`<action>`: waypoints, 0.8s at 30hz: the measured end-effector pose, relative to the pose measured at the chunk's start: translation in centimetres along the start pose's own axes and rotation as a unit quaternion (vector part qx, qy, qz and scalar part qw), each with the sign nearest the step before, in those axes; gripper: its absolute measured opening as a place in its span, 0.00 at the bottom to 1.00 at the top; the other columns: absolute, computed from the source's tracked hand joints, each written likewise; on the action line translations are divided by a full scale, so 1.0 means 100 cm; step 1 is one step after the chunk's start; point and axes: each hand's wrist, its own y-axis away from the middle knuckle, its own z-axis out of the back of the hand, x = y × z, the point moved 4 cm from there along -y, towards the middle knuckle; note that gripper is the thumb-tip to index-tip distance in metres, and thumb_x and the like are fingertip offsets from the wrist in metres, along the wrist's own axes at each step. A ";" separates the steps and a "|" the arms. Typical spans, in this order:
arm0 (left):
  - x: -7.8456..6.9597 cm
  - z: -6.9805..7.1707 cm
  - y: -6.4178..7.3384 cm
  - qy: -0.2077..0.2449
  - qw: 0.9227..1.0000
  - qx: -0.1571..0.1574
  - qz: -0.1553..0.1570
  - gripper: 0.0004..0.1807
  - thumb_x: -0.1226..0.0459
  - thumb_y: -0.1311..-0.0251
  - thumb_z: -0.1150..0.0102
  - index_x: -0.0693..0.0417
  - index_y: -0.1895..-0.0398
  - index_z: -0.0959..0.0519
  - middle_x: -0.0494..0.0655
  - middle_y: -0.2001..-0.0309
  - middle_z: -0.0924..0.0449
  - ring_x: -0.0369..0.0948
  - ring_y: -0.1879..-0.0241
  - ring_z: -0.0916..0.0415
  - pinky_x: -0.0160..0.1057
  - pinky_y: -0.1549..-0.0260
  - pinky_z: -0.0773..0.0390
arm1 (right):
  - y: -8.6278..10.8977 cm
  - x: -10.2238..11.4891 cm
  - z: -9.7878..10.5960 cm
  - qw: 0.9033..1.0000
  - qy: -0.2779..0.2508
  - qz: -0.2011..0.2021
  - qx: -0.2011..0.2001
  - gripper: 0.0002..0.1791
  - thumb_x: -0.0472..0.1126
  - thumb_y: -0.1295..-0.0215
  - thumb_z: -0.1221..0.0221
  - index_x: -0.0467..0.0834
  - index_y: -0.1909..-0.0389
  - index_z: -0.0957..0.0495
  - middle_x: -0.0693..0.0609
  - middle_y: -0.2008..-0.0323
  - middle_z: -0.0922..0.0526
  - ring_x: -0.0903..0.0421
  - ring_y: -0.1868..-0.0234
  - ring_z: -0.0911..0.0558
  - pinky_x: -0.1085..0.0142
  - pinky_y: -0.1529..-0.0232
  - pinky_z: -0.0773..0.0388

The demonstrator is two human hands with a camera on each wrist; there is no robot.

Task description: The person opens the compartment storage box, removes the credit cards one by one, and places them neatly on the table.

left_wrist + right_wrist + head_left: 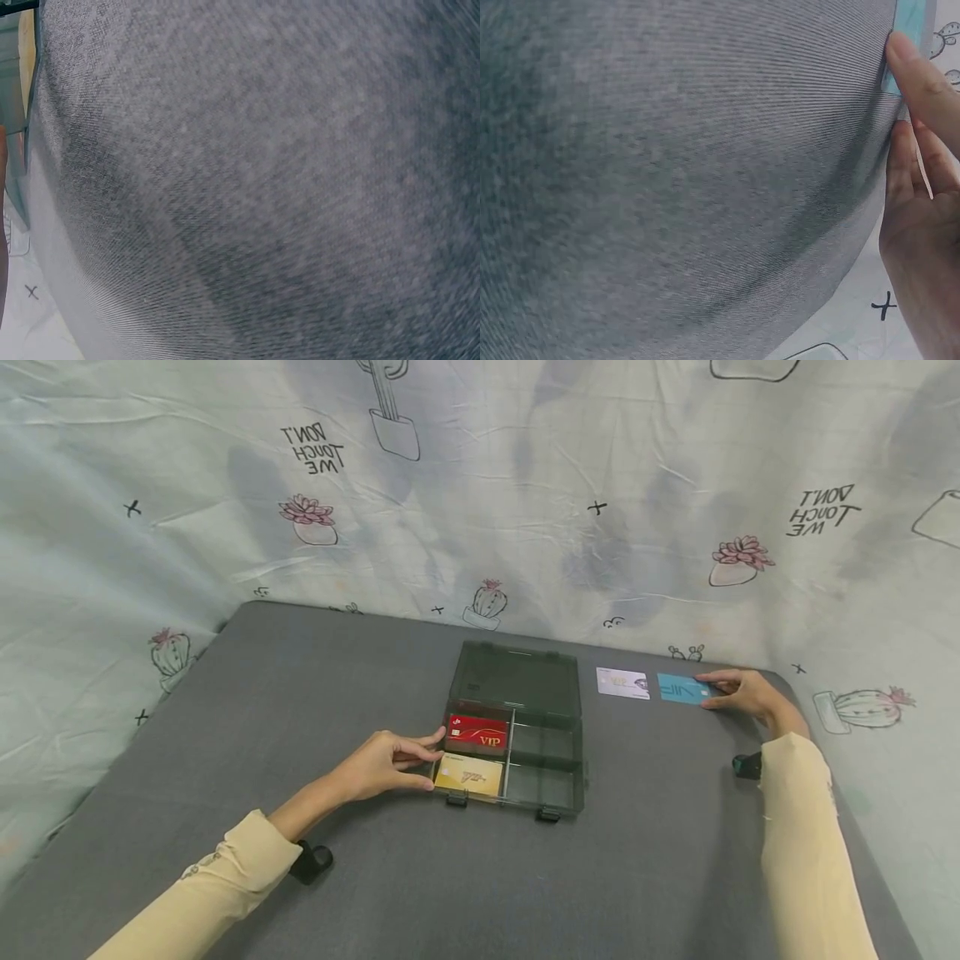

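Note:
In the head view, a dark see-through plastic box [542, 787] lies with its lid [517, 677] raised at the back. Its left compartments hold a red VIP card [477, 732] and a gold card [469, 775]. My left hand [381, 766] touches the box's left side, thumb by the front corner and fingers further back. At the far right, my right hand [746, 696] pinches a blue card [681, 689] by its edges near one end; the card is on the table. The right wrist view shows the thumb [904, 49] against the blue card's edge.
A pale lilac VIP card [622, 683] lies between the box and the blue card. The grey tabletop [345, 668] meets a printed cloth curtain [517, 510] at the back and sides. Two latches hang at the box's front edge.

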 end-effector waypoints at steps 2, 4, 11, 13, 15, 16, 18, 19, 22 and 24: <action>0.000 0.000 0.000 0.000 1.000 0.000 -0.001 0.23 0.70 0.53 0.29 0.67 0.51 0.19 0.55 0.32 0.39 0.48 0.38 0.32 0.34 0.47 0.24 | 0.000 0.000 0.000 1.000 -0.005 -0.003 0.004 0.39 0.43 0.44 0.31 0.32 0.35 0.35 0.25 0.32 0.46 0.29 0.33 0.46 0.31 0.37 0.50; 0.000 0.000 0.000 0.000 1.000 0.000 -0.001 0.23 0.70 0.53 0.29 0.68 0.51 0.19 0.55 0.32 0.39 0.48 0.39 0.31 0.34 0.47 0.24 | 0.000 -0.001 0.001 1.000 -0.010 -0.006 0.009 0.39 0.43 0.44 0.31 0.33 0.34 0.35 0.25 0.32 0.47 0.29 0.32 0.47 0.31 0.36 0.51; 0.001 0.000 0.000 0.003 1.000 -0.001 -0.007 0.23 0.70 0.53 0.29 0.68 0.51 0.19 0.56 0.32 0.39 0.48 0.39 0.30 0.34 0.47 0.24 | -0.003 -0.002 0.000 1.000 -0.019 -0.012 0.016 0.41 0.43 0.45 0.30 0.33 0.33 0.37 0.26 0.31 0.49 0.29 0.31 0.48 0.32 0.35 0.53; 0.002 0.000 0.000 0.003 1.000 -0.001 -0.008 0.23 0.70 0.53 0.29 0.68 0.51 0.19 0.56 0.32 0.39 0.48 0.39 0.31 0.34 0.47 0.24 | -0.002 -0.001 0.000 1.000 -0.021 -0.014 0.016 0.42 0.42 0.45 0.30 0.33 0.33 0.37 0.26 0.31 0.50 0.29 0.31 0.48 0.32 0.35 0.54; 0.002 0.000 0.000 0.003 1.000 -0.001 -0.007 0.23 0.70 0.53 0.29 0.68 0.51 0.19 0.55 0.32 0.39 0.48 0.38 0.32 0.34 0.47 0.24 | -0.002 -0.001 0.000 1.000 -0.020 -0.012 0.015 0.41 0.41 0.44 0.30 0.32 0.33 0.38 0.26 0.31 0.49 0.29 0.32 0.48 0.33 0.35 0.52; 0.002 0.000 0.000 0.004 1.000 -0.001 -0.007 0.23 0.70 0.53 0.29 0.68 0.51 0.19 0.55 0.33 0.39 0.48 0.38 0.32 0.34 0.47 0.24 | -0.001 0.000 0.000 1.000 -0.020 -0.011 0.015 0.41 0.41 0.44 0.31 0.32 0.33 0.38 0.26 0.32 0.49 0.29 0.32 0.47 0.33 0.35 0.52; 0.001 0.000 0.000 0.003 1.000 0.000 -0.007 0.23 0.70 0.53 0.28 0.68 0.50 0.19 0.55 0.33 0.39 0.48 0.37 0.33 0.34 0.47 0.24 | 0.001 0.000 0.000 1.000 -0.016 -0.005 0.011 0.39 0.39 0.43 0.32 0.31 0.34 0.38 0.26 0.32 0.48 0.29 0.32 0.46 0.34 0.35 0.50; 0.001 0.000 0.000 0.002 1.000 -0.001 -0.007 0.23 0.70 0.53 0.28 0.68 0.50 0.20 0.55 0.33 0.39 0.48 0.37 0.34 0.34 0.47 0.24 | 0.001 0.001 -0.001 1.000 -0.017 -0.002 0.010 0.38 0.37 0.43 0.32 0.30 0.34 0.38 0.25 0.32 0.48 0.29 0.32 0.46 0.35 0.35 0.49; 0.001 0.000 0.000 0.002 1.000 -0.003 -0.005 0.24 0.71 0.53 0.28 0.69 0.50 0.20 0.55 0.33 0.39 0.48 0.36 0.34 0.34 0.47 0.24 | 0.003 -0.001 -0.001 0.999 -0.034 -0.003 0.000 0.40 0.38 0.44 0.31 0.30 0.34 0.38 0.27 0.31 0.47 0.31 0.32 0.45 0.37 0.34 0.47; 0.001 0.000 0.000 0.006 1.000 -0.004 -0.005 0.24 0.71 0.53 0.28 0.69 0.50 0.20 0.56 0.33 0.39 0.48 0.36 0.35 0.34 0.48 0.24 | 0.005 -0.004 -0.001 0.998 -0.066 -0.013 -0.019 0.42 0.42 0.45 0.30 0.32 0.33 0.38 0.34 0.30 0.42 0.36 0.31 0.43 0.40 0.32 0.47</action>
